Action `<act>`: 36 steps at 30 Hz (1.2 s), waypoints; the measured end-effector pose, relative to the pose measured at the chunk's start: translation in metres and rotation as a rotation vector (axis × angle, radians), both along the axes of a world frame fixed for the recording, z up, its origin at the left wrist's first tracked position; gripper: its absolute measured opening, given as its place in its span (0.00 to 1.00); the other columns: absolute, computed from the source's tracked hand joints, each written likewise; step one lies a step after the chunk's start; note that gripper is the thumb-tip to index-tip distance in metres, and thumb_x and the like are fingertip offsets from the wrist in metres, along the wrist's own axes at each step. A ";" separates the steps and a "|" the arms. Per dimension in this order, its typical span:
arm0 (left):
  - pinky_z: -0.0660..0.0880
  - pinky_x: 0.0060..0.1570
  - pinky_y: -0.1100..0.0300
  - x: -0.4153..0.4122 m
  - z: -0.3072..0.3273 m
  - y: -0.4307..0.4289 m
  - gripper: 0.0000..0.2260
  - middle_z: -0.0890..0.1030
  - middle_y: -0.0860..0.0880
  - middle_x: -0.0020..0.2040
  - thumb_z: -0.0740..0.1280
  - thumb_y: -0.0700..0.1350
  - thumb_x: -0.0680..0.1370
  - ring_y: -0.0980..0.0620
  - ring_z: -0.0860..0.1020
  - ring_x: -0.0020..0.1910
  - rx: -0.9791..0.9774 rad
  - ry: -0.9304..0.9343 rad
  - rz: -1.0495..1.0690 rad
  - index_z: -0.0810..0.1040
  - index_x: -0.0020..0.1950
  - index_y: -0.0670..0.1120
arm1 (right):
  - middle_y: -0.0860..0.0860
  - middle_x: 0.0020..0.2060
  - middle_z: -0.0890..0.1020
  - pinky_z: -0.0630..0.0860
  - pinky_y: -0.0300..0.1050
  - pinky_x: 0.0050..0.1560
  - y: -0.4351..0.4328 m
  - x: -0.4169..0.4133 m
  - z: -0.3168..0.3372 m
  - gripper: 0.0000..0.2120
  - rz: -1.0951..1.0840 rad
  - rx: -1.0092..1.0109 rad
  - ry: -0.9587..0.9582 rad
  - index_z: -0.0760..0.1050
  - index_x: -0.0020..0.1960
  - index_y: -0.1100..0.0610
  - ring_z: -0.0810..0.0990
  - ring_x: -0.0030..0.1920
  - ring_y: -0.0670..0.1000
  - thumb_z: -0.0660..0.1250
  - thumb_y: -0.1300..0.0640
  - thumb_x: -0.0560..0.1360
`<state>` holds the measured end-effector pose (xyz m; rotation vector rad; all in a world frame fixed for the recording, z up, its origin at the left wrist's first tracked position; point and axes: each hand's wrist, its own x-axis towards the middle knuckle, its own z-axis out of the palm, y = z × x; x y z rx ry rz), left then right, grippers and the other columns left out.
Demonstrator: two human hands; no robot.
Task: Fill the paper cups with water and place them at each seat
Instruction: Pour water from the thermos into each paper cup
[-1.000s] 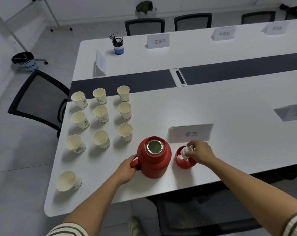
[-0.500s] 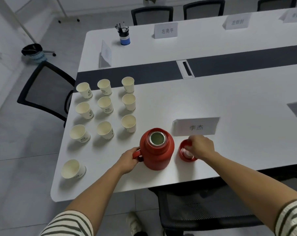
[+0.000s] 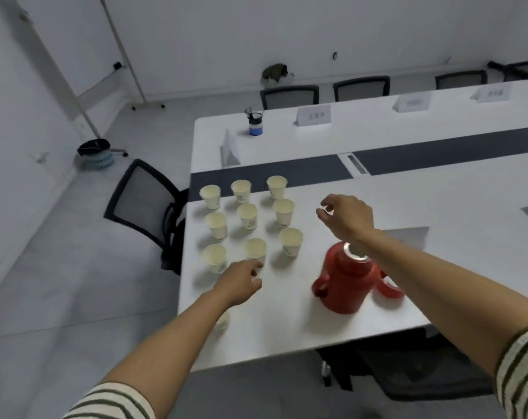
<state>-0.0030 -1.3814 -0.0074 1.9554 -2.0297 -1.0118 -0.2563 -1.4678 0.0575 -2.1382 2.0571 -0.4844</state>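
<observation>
While loosely curled (both empty) | left grip [image 3: 241, 281] beside paper cup [image 3: 255, 251] | right grip [image 3: 345, 216] beyond flask [image 3: 344, 287]

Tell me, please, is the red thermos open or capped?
Open: the thermos shows a bare silver mouth, and its red lid lies beside it.

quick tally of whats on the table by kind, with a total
paper cups: 10 (one partly hidden at the near edge)
red flask: 1
red lid: 1
name cards: 6
pen pot: 1
total: 19
</observation>
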 end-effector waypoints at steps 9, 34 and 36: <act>0.74 0.52 0.58 0.164 0.032 0.040 0.17 0.78 0.49 0.57 0.65 0.46 0.79 0.51 0.76 0.53 -0.103 -0.073 0.084 0.74 0.69 0.48 | 0.48 0.54 0.83 0.78 0.47 0.47 0.028 0.185 -0.027 0.17 0.161 0.118 -0.009 0.77 0.61 0.48 0.81 0.51 0.53 0.63 0.42 0.77; 0.78 0.55 0.52 0.366 0.014 -0.221 0.16 0.78 0.54 0.52 0.65 0.47 0.79 0.53 0.77 0.52 -0.038 -0.094 -0.212 0.75 0.67 0.51 | 0.48 0.53 0.83 0.78 0.47 0.50 -0.136 0.350 -0.071 0.17 -0.225 0.256 -0.065 0.77 0.62 0.47 0.81 0.53 0.52 0.64 0.43 0.76; 0.77 0.55 0.53 0.361 0.010 -0.250 0.16 0.78 0.54 0.52 0.65 0.47 0.79 0.53 0.77 0.51 -0.044 -0.089 -0.308 0.75 0.67 0.51 | 0.48 0.53 0.83 0.78 0.48 0.51 -0.140 0.343 -0.073 0.17 -0.333 0.260 -0.095 0.77 0.62 0.48 0.80 0.53 0.52 0.65 0.43 0.76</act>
